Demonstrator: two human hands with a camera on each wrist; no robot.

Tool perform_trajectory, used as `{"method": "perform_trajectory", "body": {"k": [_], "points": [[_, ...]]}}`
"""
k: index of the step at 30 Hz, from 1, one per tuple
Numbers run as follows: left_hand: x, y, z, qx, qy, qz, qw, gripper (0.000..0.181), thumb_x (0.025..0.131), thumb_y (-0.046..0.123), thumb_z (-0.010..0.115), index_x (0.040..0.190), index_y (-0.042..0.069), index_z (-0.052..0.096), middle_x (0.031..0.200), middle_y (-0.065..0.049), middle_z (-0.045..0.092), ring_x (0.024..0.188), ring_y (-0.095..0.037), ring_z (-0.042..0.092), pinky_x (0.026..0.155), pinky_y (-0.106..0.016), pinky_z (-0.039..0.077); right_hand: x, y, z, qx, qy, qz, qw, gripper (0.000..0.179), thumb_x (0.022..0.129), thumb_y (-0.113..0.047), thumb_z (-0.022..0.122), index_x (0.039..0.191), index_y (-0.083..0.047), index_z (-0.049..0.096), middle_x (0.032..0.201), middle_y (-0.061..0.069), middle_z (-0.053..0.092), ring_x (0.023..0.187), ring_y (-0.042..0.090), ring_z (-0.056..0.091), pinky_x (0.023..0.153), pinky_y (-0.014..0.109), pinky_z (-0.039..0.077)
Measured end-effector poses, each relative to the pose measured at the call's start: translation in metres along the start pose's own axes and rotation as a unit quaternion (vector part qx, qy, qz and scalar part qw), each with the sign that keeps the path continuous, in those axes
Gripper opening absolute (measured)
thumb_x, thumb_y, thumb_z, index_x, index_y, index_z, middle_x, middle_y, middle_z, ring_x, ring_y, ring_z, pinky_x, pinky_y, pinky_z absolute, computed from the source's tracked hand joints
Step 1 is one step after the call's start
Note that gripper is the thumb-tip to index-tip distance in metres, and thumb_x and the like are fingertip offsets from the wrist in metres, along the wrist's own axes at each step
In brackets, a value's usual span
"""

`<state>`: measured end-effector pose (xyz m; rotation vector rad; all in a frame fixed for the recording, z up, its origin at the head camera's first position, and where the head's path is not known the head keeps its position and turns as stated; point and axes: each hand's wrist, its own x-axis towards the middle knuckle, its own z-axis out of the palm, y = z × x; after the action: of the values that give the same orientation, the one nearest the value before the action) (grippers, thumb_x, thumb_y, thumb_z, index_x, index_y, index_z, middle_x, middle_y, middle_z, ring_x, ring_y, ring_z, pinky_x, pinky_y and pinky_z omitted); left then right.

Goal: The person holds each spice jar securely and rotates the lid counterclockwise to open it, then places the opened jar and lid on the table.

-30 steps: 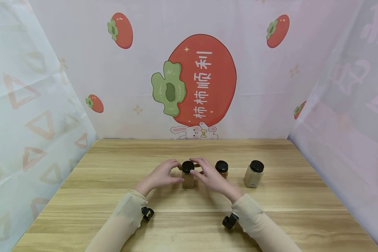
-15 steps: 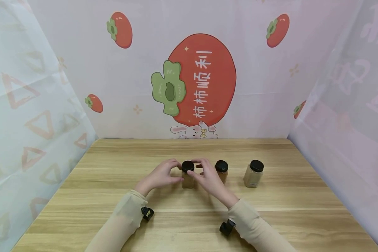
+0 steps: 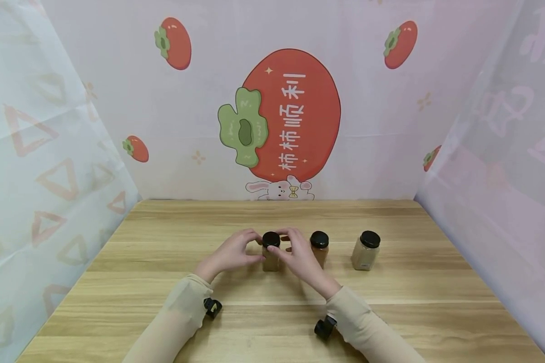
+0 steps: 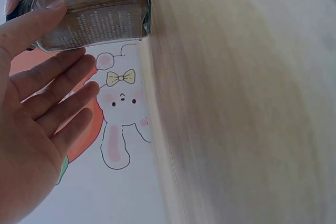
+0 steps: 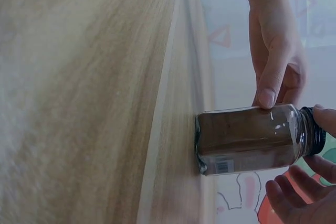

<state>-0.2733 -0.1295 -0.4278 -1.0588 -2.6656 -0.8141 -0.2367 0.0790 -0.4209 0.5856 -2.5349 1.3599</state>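
Okay, so our left hand (image 3: pixel 232 252) holds brown-powder jar (image 5: pixel 247 137) by its body, our right hand (image 3: pixel 302 257) pinches its black lid (image 3: pixel 271 239). Brown-powder jar's upright on wooden table (image 3: pixel 272 322); orange-brown jar (image 3: pixel 320 253) near, to right, pale jar (image 3: pixel 363 256) further over.

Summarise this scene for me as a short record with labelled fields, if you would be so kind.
Left hand: holds the body of the left jar between thumb and fingers
Right hand: thumb and finger on that jar's black lid
Left jar: upright, brown contents, lid on
Middle jar: reddish-brown contents, black lid on
Right jar: pale beige contents, black lid on
Surface: wood-grain table
Backdrop: persimmon and rabbit print
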Motion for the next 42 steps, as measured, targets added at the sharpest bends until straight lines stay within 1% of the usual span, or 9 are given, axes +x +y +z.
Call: {"method": "perform_trajectory", "body": {"k": [3,8,11,15,22,26,33,37,42], "points": [[0.0,0.001,-0.001,-0.003,-0.007,-0.006,1.0,0.037,0.076,0.026,0.078,0.105,0.006,0.066,0.102,-0.003,0.063,0.1,-0.029,0.062,0.089,-0.043,0.05,0.0,-0.001,-0.002,0.001,-0.011,0.001,0.9999,0.042,0.088,-0.028,0.067,0.123,-0.008,0.055,0.123,0.011,0.054,0.112,0.031,0.056,0.084,0.044,0.054],[0.0,0.002,-0.002,-0.014,-0.02,-0.026,0.9994,0.037,0.078,0.028,0.077,0.106,0.008,0.065,0.104,-0.002,0.063,0.104,-0.028,0.061,0.092,-0.043,0.049,0.003,0.0,-0.007,0.004,-0.035,-0.006,0.9994,0.04,0.09,-0.024,0.066,0.124,-0.007,0.055,0.125,0.013,0.052,0.116,0.034,0.053,0.086,0.046,0.053],[0.0,0.002,-0.002,-0.015,-0.016,-0.026,0.9994,0.037,0.077,0.028,0.078,0.106,0.008,0.065,0.104,-0.002,0.063,0.103,-0.028,0.061,0.092,-0.042,0.049,0.004,0.0,-0.01,-0.001,-0.052,-0.012,0.9986,0.039,0.09,-0.023,0.065,0.125,-0.007,0.055,0.127,0.013,0.051,0.117,0.032,0.052,0.087,0.043,0.053],[0.0,0.002,-0.001,-0.006,-0.006,-0.012,0.9999,0.037,0.075,0.027,0.079,0.104,0.008,0.065,0.102,-0.002,0.063,0.1,-0.028,0.062,0.089,-0.042,0.05,0.006,0.001,-0.015,-0.007,-0.078,-0.03,0.9965,0.038,0.093,-0.022,0.062,0.126,-0.007,0.054,0.128,0.014,0.05,0.118,0.03,0.051,0.087,0.041,0.053],[0.001,0.003,-0.002,-0.008,-0.021,-0.027,0.9994,0.038,0.077,0.03,0.077,0.106,0.008,0.065,0.104,-0.002,0.063,0.104,-0.028,0.061,0.092,-0.042,0.048,0.008,0.003,-0.023,-0.005,-0.128,-0.036,0.9911,0.039,0.096,-0.023,0.056,0.132,-0.009,0.05,0.13,0.012,0.046,0.12,0.025,0.049,0.093,0.043,0.05],[0.001,0.003,-0.003,-0.005,-0.02,-0.022,0.9995,0.037,0.077,0.029,0.078,0.105,0.009,0.065,0.103,-0.001,0.063,0.103,-0.027,0.061,0.092,-0.041,0.049,0.011,0.005,-0.025,-0.012,-0.145,-0.037,0.9886,0.04,0.097,-0.027,0.053,0.134,-0.012,0.048,0.133,0.01,0.045,0.12,0.023,0.05,0.096,0.043,0.048],[0.001,0.003,-0.002,-0.011,-0.024,-0.03,0.9992,0.037,0.078,0.029,0.077,0.106,0.008,0.065,0.105,-0.002,0.063,0.105,-0.028,0.061,0.094,-0.042,0.048,0.012,0.01,-0.025,-0.015,-0.159,-0.034,0.9867,0.04,0.098,-0.028,0.052,0.136,-0.016,0.047,0.135,0.007,0.043,0.124,0.024,0.049,0.098,0.043,0.047],[0.001,0.004,-0.003,-0.008,-0.023,-0.028,0.9993,0.037,0.077,0.029,0.077,0.106,0.008,0.065,0.104,-0.002,0.063,0.104,-0.028,0.061,0.093,-0.042,0.048,0.012,0.011,-0.025,-0.013,-0.157,-0.04,0.9866,0.042,0.098,-0.026,0.052,0.138,-0.014,0.046,0.136,0.008,0.043,0.124,0.024,0.049,0.096,0.041,0.048],[0.001,0.004,-0.004,-0.009,-0.023,-0.026,0.9994,0.038,0.077,0.03,0.078,0.106,0.008,0.066,0.104,-0.001,0.063,0.104,-0.028,0.061,0.093,-0.041,0.048,0.011,0.011,-0.024,-0.014,-0.145,-0.044,0.9884,0.045,0.098,-0.027,0.053,0.14,-0.013,0.044,0.138,0.01,0.043,0.123,0.025,0.05,0.093,0.039,0.05]]}}
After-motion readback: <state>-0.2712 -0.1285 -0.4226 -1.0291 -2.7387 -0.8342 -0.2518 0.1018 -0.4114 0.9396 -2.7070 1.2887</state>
